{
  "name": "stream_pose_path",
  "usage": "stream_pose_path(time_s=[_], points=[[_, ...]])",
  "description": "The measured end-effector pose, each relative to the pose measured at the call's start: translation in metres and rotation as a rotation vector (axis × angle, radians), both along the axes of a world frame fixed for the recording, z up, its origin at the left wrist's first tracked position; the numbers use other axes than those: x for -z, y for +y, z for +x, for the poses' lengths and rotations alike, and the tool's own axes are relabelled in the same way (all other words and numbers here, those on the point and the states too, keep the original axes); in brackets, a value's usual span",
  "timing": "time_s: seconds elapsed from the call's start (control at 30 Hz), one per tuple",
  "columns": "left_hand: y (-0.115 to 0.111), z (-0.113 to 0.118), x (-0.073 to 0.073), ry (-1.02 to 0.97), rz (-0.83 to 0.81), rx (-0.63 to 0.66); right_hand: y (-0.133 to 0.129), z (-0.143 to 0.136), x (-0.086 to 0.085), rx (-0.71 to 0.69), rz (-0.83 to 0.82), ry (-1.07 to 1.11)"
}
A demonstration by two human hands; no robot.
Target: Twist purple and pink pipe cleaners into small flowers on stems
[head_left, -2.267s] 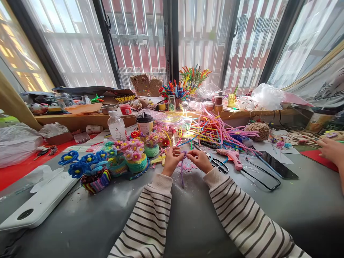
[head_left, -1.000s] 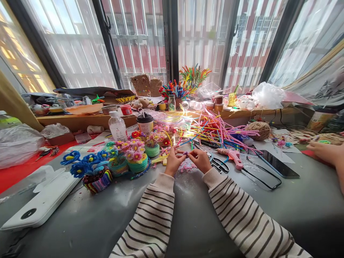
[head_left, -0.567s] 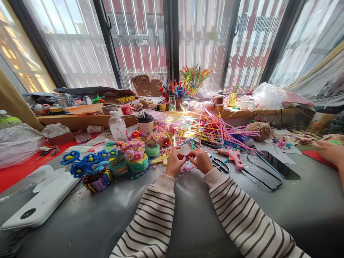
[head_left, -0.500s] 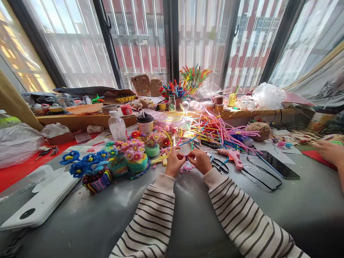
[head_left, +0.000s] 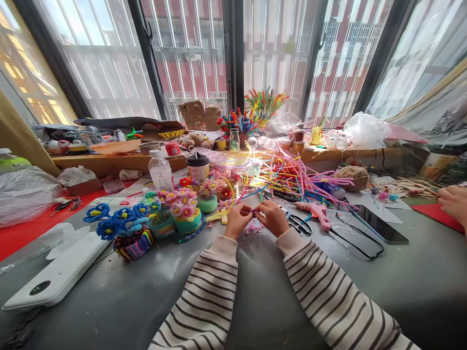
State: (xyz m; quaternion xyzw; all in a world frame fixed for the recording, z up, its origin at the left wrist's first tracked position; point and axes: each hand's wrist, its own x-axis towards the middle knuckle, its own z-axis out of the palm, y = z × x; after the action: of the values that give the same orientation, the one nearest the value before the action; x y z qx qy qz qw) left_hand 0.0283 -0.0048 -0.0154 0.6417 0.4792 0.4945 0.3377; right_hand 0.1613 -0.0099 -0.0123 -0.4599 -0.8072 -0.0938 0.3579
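Observation:
My left hand (head_left: 238, 221) and my right hand (head_left: 272, 218) meet fingertip to fingertip above the grey table. Pinched between them is a small purple piece (head_left: 252, 213), mostly hidden by the fingers; its kind is too small to make out. Under the fingertips lies a little heap of pink fluff clippings (head_left: 254, 227). To the right of my right hand rest black-handled scissors (head_left: 300, 224) and a pink glue gun (head_left: 321, 217). Left of my left hand stand pots of pipe-cleaner flowers, pink ones (head_left: 184, 204) and blue ones (head_left: 124, 216).
Loose pipe cleaners (head_left: 292, 177) are piled behind my hands. A plastic bottle (head_left: 160, 170) and a lidded cup (head_left: 198, 167) stand at the back left. At right lie a phone (head_left: 381, 223) and a twine ball (head_left: 352, 177); another person's hand (head_left: 454, 203) is beyond.
My hands stay in place, with the left fingers slightly lower and more folded around the purple piece. The other person's hand has shifted right, and the green item near it has gone from view.

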Motion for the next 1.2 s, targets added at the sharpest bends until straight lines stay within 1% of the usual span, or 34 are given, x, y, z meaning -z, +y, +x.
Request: stream_pose_path(time_s=[0.1,0.23,0.4,0.47,0.5,0.6,0.67,0.73,0.8,0.97,1.03,1.1,1.2], points=[[0.002,0.0,0.002,-0.114,-0.024,0.012,-0.001,-0.001,0.0,0.025,0.043,-0.017],[0.005,0.001,0.003,-0.307,-0.108,0.047,-0.004,-0.004,0.0,0.098,0.096,0.013],[0.004,0.001,0.0,-0.34,-0.107,0.028,-0.008,-0.013,0.001,0.144,0.13,0.065],[0.004,0.001,-0.001,-0.393,-0.135,0.045,-0.007,-0.013,0.002,0.114,0.083,0.159],[0.004,0.001,-0.001,-0.433,-0.167,0.069,-0.006,-0.012,0.002,0.075,0.041,0.221],[0.003,0.0,-0.003,-0.563,-0.314,0.181,0.0,-0.004,0.002,-0.05,-0.119,0.421],[0.002,-0.001,-0.005,-0.617,-0.395,0.246,0.004,0.002,0.002,-0.076,-0.217,0.534],[0.0,-0.002,-0.007,-0.626,-0.433,0.286,0.007,0.006,0.002,-0.086,-0.29,0.606],[-0.003,-0.004,-0.009,-0.585,-0.458,0.33,0.008,0.007,0.002,-0.099,-0.323,0.634],[-0.004,-0.008,-0.007,-0.549,-0.521,0.322,0.01,0.007,0.003,-0.139,-0.317,0.607],[-0.004,-0.008,-0.007,-0.513,-0.542,0.328,0.01,0.007,0.004,-0.172,-0.343,0.587],[-0.005,-0.008,-0.007,-0.476,-0.554,0.326,0.011,0.008,0.003,-0.196,-0.397,0.583],[-0.007,-0.009,-0.009,-0.427,-0.553,0.323,0.011,0.01,0.001,-0.233,-0.522,0.6]])
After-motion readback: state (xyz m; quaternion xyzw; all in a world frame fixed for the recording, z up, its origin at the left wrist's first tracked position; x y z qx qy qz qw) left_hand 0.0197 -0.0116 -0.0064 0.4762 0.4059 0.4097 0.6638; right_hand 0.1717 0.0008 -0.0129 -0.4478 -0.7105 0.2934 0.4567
